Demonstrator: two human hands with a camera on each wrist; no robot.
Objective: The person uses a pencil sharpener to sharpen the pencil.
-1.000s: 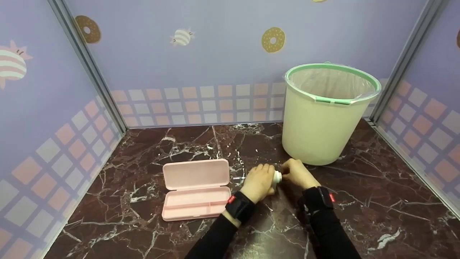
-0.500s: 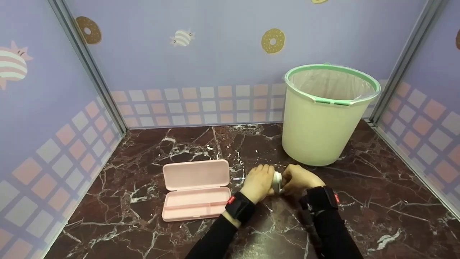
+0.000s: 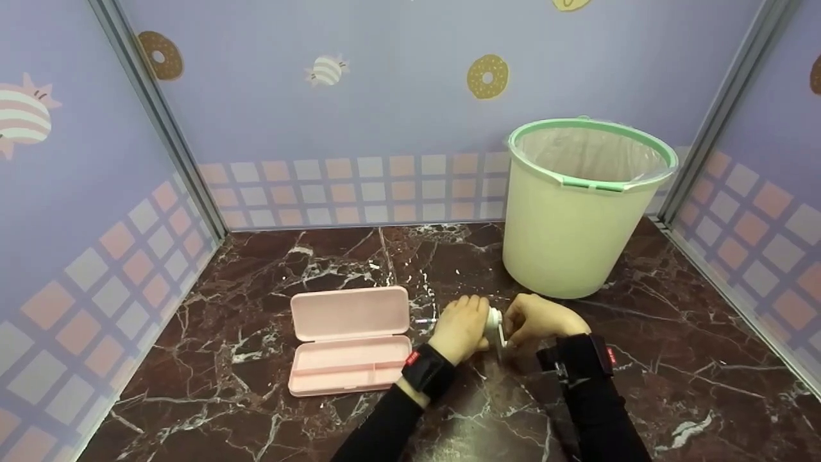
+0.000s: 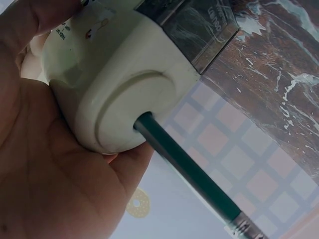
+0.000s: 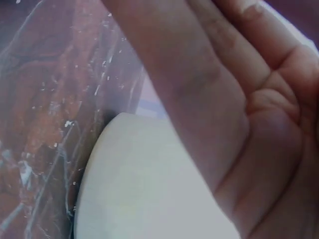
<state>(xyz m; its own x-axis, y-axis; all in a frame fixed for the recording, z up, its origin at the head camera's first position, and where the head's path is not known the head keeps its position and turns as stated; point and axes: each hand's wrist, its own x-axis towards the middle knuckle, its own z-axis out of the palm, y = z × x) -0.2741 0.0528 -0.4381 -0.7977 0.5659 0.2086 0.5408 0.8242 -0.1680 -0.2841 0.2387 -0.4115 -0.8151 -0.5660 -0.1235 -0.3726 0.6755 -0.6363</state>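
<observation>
Pencil sharpener (image 3: 492, 319), beside bin (image 3: 577, 212): left hand (image 3: 460, 327) grips body; right hand (image 3: 535, 319) now pinches crank lower, turning under way.

A person's two forearms in long black sleeves.
Each wrist carries a black strap-on band with a small red tag; left hand (image 3: 459, 327) and right hand (image 3: 537, 319) are bare.

An open pink pencil case (image 3: 349, 338) lies on the marble table (image 3: 256, 276), a lined bin (image 3: 577, 205) behind.
</observation>
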